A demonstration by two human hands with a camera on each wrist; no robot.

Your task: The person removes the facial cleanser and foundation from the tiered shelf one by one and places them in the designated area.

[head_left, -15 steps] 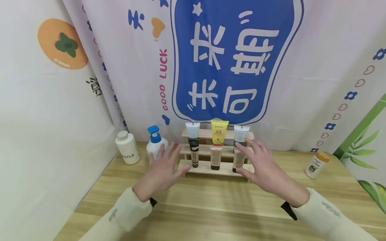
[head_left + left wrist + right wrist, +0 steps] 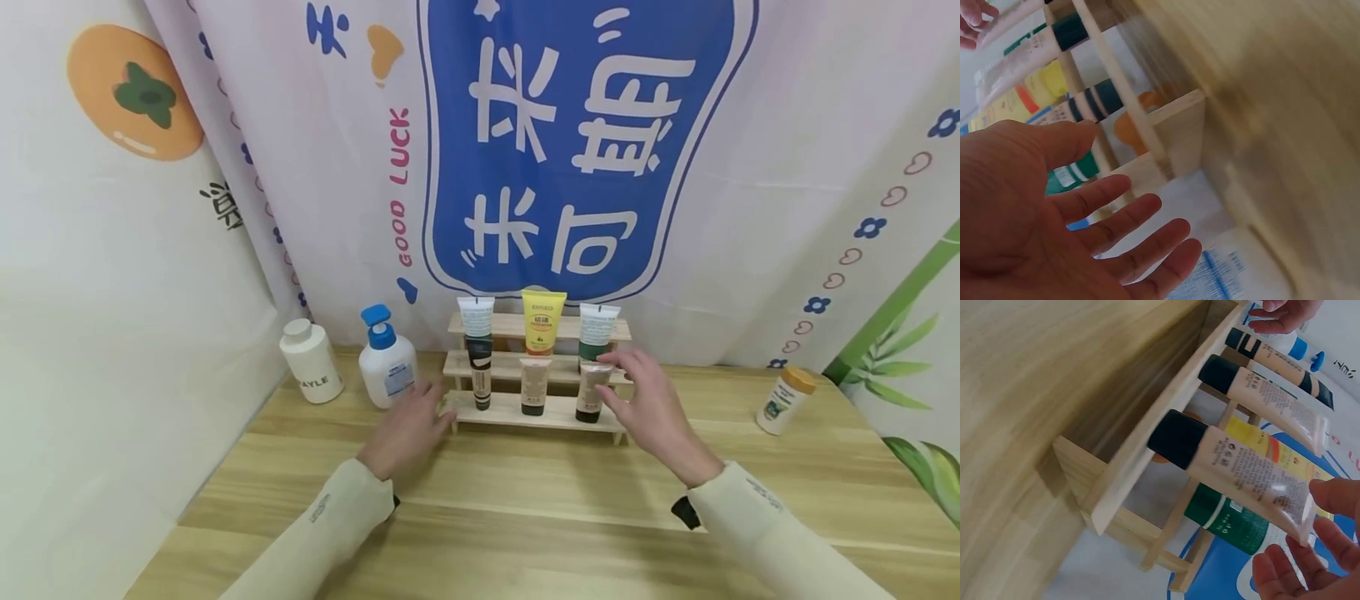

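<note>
your spread right hand (image 2: 651, 398) reaches the beige black-capped tube (image 2: 590, 392) on the stepped wooden rack (image 2: 517, 411); nothing lifted yet, left hand (image 2: 408, 427) relaxed.

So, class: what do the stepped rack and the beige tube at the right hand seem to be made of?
Stepped rack: apparently unfinished pale wood; visible grain, matte square-cut slats.
Beige tube with black cap: probably soft plastic; slight sheen, flat crimped end, printed text. The right hand has its fingertips at that crimped end; whether they pinch it is unclear.
</note>
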